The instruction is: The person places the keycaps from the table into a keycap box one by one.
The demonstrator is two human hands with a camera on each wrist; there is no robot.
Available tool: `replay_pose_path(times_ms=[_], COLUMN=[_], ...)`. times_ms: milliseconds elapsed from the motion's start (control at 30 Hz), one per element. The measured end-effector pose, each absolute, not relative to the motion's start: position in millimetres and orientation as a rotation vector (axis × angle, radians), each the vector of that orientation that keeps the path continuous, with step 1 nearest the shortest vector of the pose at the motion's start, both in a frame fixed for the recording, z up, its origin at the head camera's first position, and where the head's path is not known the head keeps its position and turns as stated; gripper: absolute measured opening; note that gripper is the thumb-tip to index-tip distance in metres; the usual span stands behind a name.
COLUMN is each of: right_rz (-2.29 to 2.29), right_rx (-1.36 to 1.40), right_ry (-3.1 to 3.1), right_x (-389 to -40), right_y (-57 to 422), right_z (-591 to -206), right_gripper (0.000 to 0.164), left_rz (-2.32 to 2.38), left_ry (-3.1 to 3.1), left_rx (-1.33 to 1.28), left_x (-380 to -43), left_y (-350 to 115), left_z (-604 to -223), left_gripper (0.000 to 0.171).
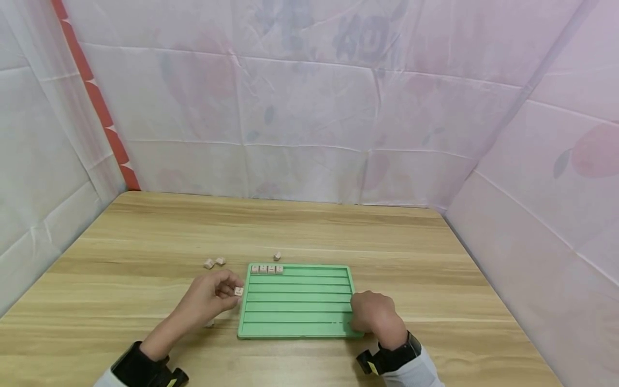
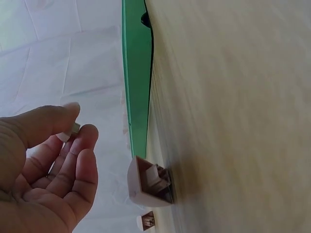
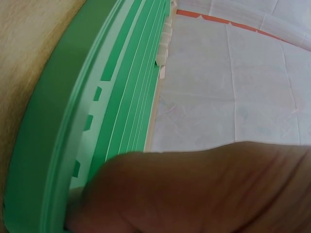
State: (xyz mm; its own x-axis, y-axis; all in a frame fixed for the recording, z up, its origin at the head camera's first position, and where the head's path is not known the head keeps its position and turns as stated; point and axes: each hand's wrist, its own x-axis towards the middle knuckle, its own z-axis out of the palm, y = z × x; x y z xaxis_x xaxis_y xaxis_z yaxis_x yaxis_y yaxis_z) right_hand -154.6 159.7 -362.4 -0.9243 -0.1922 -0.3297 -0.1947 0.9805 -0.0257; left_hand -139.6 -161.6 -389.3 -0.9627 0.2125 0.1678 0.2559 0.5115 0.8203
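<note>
Between thumb and fingertip, my left hand (image 1: 208, 294) pinches a small pale keycap (image 1: 238, 291), just off the left edge of the green ridged tray (image 1: 297, 297). In the left wrist view the held keycap (image 2: 74, 130) shows side-on, partly covered by the fingers. Several keycaps (image 1: 267, 270) sit in a row in the tray's top left slot. My right hand (image 1: 376, 316) grips the tray's right edge near its lower corner, its fingers curled; most fingertips are hidden. In the right wrist view a digit (image 3: 146, 189) lies over the tray's rim (image 3: 73, 107).
Two loose keycaps (image 1: 209, 264) lie on the wooden table (image 1: 411, 247) beyond my left hand, and one keycap (image 1: 277, 256) is behind the tray. Another keycap (image 1: 209, 323) is partly hidden below my left wrist. Pale sheeting (image 1: 304, 107) walls the back and sides.
</note>
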Motion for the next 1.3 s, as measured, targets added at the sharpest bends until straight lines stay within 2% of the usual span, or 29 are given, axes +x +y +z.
replay_pose_path(times_ms=[400, 1300], right_rz=[0.013, 0.001], right_rx=[-0.298, -0.3], right_ry=[2.794, 2.8], right_x=[-155, -155], right_y=[160, 161], right_z=[-363, -363], right_gripper=[0.015, 0.015], left_rz=[-1.612, -1.421], left_ry=[-2.686, -2.723], left_rx=[-0.197, -0.347], left_x=[-140, -156], left_y=[-158, -155], left_z=[-390, -396], left_gripper=[0.022, 0.017])
